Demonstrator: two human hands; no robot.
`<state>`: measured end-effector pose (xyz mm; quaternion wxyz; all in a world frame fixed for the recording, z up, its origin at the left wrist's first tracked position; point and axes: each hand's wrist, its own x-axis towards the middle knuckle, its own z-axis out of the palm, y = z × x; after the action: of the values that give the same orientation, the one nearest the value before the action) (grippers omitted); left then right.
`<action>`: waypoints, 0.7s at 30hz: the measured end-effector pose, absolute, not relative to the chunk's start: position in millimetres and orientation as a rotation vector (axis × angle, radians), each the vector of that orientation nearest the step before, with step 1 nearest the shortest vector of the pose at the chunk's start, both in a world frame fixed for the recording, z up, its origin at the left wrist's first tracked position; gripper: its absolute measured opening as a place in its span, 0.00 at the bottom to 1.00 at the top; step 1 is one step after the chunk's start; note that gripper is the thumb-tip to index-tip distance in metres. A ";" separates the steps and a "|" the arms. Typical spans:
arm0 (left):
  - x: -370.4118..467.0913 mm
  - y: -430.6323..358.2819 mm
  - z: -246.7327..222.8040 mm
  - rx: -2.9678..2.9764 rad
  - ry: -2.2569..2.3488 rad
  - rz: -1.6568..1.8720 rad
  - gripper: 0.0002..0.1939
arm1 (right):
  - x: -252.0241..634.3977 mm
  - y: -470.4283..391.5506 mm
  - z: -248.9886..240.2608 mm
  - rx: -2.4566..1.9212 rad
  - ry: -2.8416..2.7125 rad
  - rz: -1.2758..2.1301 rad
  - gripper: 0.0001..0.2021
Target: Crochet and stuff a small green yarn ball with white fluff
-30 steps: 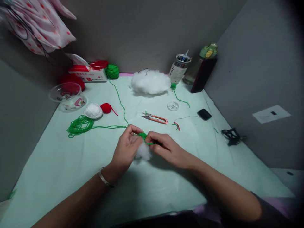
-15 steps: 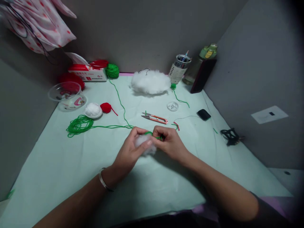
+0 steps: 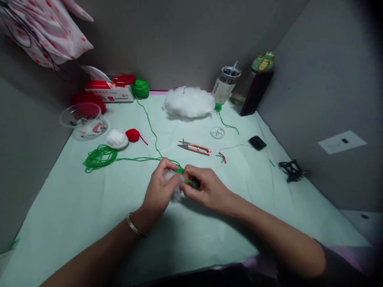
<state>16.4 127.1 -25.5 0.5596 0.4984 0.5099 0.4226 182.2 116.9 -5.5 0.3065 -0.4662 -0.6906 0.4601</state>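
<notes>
My left hand (image 3: 157, 187) is closed around a small tuft of white stuffing (image 3: 178, 193) at the middle of the table. A bit of green yarn work (image 3: 179, 170) shows between my two hands, partly hidden by fingers. My right hand (image 3: 208, 186) has its thumb and fingers pinched at the edge of the green work and the stuffing, and a short green strand (image 3: 194, 184) shows by its fingers. From between my hands, green yarn (image 3: 137, 159) runs left to a loose green coil (image 3: 100, 158). Another strand leads back to a green yarn ball (image 3: 140, 88).
Orange-handled thread snips (image 3: 196, 148) lie just beyond my hands. A large heap of stuffing (image 3: 189, 103) sits at the back. White yarn (image 3: 116, 139) and red yarn (image 3: 133, 135) balls lie left. At right are a pen can (image 3: 224, 87), a bottle (image 3: 262, 63) and a black clip (image 3: 291, 171).
Both hands have shifted slightly left with the stuffing and green work. My right hand has turned and lowered a little, its fingers now nearer the stuffing. The table items look unmoved.
</notes>
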 end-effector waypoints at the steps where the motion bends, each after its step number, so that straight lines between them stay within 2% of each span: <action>1: 16.2 126.1 -27.0 1.153 1.172 0.980 0.07 | 181.5 117.9 -6.9 -1.263 -1.783 1.222 0.08; 7: 13.7 123.7 -30.3 1.057 0.945 0.939 0.12 | 185.5 125.6 -7.7 -1.366 -1.574 1.243 0.13; 11: 11.6 128.0 -26.1 1.046 0.944 0.860 0.15 | 191.0 126.6 -1.8 -1.276 -1.550 1.440 0.12; 14: 11.9 131.6 -24.8 1.083 0.987 0.872 0.12 | 191.7 123.9 3.5 -1.211 -1.586 1.547 0.10; 18: 16.5 131.1 -25.3 1.232 1.179 1.008 0.08 | 186.1 119.1 4.8 -1.224 -1.682 1.429 0.07; 21: 18.5 128.7 -24.8 1.117 1.115 0.914 0.08 | 182.7 118.7 0.4 -1.257 -1.653 1.370 0.09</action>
<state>18.5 128.7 -24.8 0.6123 0.4843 0.4833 0.3962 182.7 118.7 0.4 0.3212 -0.4785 -0.6291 0.5216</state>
